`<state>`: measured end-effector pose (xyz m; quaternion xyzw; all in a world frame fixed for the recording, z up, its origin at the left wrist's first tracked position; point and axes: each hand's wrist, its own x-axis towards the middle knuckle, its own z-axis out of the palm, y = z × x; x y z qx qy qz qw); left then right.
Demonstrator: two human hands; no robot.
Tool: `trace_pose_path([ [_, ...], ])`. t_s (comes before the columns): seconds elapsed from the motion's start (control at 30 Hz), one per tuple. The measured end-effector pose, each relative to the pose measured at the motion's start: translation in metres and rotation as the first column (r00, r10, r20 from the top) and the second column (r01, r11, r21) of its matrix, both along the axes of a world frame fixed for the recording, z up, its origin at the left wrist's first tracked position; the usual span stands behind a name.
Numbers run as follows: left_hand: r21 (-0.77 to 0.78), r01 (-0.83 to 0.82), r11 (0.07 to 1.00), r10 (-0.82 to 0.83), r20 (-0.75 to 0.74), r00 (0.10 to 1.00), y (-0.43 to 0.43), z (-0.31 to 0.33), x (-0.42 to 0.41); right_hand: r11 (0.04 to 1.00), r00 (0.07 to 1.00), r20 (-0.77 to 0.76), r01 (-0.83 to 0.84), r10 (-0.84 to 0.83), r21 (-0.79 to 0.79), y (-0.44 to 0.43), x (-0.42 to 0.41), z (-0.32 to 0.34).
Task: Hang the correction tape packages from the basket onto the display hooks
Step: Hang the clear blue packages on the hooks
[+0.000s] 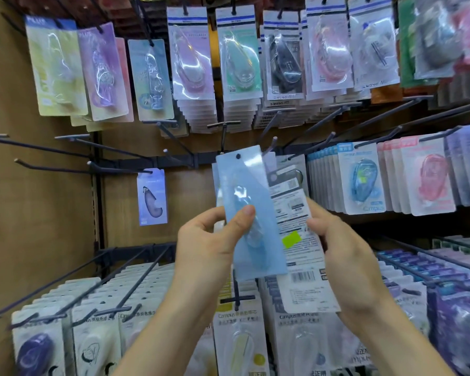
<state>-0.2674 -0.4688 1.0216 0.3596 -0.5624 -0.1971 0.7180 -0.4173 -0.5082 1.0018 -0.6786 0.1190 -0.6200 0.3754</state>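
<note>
Head view: left hand (pixel 209 240) pinches a blue package (pixel 248 210) with thumb across its front, held upright before bare display hooks (pixel 223 134). Right hand (pixel 342 248) grips white packages (pixel 296 213) fanned just behind, printed backs showing.

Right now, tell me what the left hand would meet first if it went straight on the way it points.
The left hand grips the light blue package, which leads. Straight up and forward, the package's top would probably meet the bare hook tip just behind it first; depth is unclear.
</note>
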Motion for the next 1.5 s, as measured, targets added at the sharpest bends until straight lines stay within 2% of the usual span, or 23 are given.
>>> trace_pose_path([
  [0.07,-0.010,-0.038,0.999,0.037,-0.049,0.998,0.001,0.001,0.005,0.999,0.999,0.024,0.026,-0.026,-0.035,0.002,-0.006,0.005],
  [0.13,-0.009,-0.087,0.996,0.087,-0.026,0.996,0.003,-0.001,0.006,0.973,0.986,0.005,0.167,-0.169,-0.157,0.004,-0.007,0.008],
  [0.17,-0.018,-0.094,0.995,0.094,-0.008,0.996,0.004,-0.002,0.003,0.917,0.948,-0.022,0.301,-0.317,-0.261,0.006,-0.003,0.009],
  [0.23,-0.047,-0.054,0.997,0.055,0.031,0.998,0.006,-0.006,-0.006,0.710,0.796,-0.056,0.504,-0.603,-0.492,0.010,0.011,0.009],
  [0.27,-0.054,-0.028,0.998,0.031,0.052,0.998,0.007,-0.008,-0.010,0.643,0.733,-0.067,0.545,-0.677,-0.538,0.011,0.019,0.007],
  [0.3,-0.054,-0.004,0.999,0.008,0.067,0.998,0.007,-0.010,-0.014,0.638,0.715,-0.082,0.559,-0.695,-0.530,0.012,0.027,0.004],
  [0.5,-0.045,0.133,0.990,-0.130,0.048,0.990,0.016,-0.012,-0.019,0.742,0.817,-0.082,0.472,-0.571,-0.476,0.025,0.038,0.002],
  [0.53,-0.035,0.138,0.990,-0.136,0.057,0.989,0.017,-0.013,-0.018,0.805,0.869,-0.089,0.407,-0.487,-0.432,0.028,0.037,0.003],
  [0.6,0.004,0.143,0.990,-0.143,0.035,0.989,0.015,-0.013,-0.014,0.938,0.984,-0.019,0.163,-0.177,-0.306,0.030,0.032,0.003],
  [0.63,0.020,0.147,0.989,-0.147,0.010,0.989,0.014,-0.014,-0.011,0.974,1.000,0.016,0.018,-0.014,-0.225,0.029,0.030,0.003],
  [0.7,0.029,0.160,0.987,-0.158,-0.058,0.986,0.012,-0.014,-0.005,0.984,0.992,0.019,-0.120,0.124,-0.128,0.027,0.025,0.003],
  [0.83,0.020,0.129,0.991,-0.126,-0.121,0.985,0.016,-0.011,0.004,0.995,0.991,-0.118,0.058,-0.068,-0.086,0.027,0.026,-0.007],
  [0.93,0.011,0.052,0.999,-0.050,-0.105,0.993,0.018,-0.012,0.011,0.995,0.979,-0.176,0.096,-0.100,-0.030,0.023,0.029,-0.016],
  [1.0,-0.028,-0.035,0.999,0.032,-0.087,0.996,0.021,-0.011,0.019,0.992,0.976,-0.177,0.126,-0.123,0.004,0.020,0.032,-0.019],
  [1.13,-0.135,-0.194,0.972,0.205,0.075,0.976,0.028,-0.007,0.046,0.988,0.984,-0.096,0.154,-0.152,0.014,0.010,0.037,-0.015],
  [1.23,-0.159,-0.289,0.944,0.312,0.153,0.938,0.037,-0.007,0.068,0.994,0.990,-0.099,0.106,-0.103,0.021,0.008,0.044,-0.008],
  [1.3,-0.171,-0.351,0.921,0.380,0.185,0.906,0.041,-0.005,0.081,0.999,0.995,-0.095,0.006,-0.001,0.052,0.009,0.053,-0.003],
  [1.5,-0.214,-0.415,0.884,0.465,0.333,0.820,0.047,-0.002,0.109,0.989,0.986,-0.080,-0.146,0.145,0.005,0.015,0.080,0.009],
])
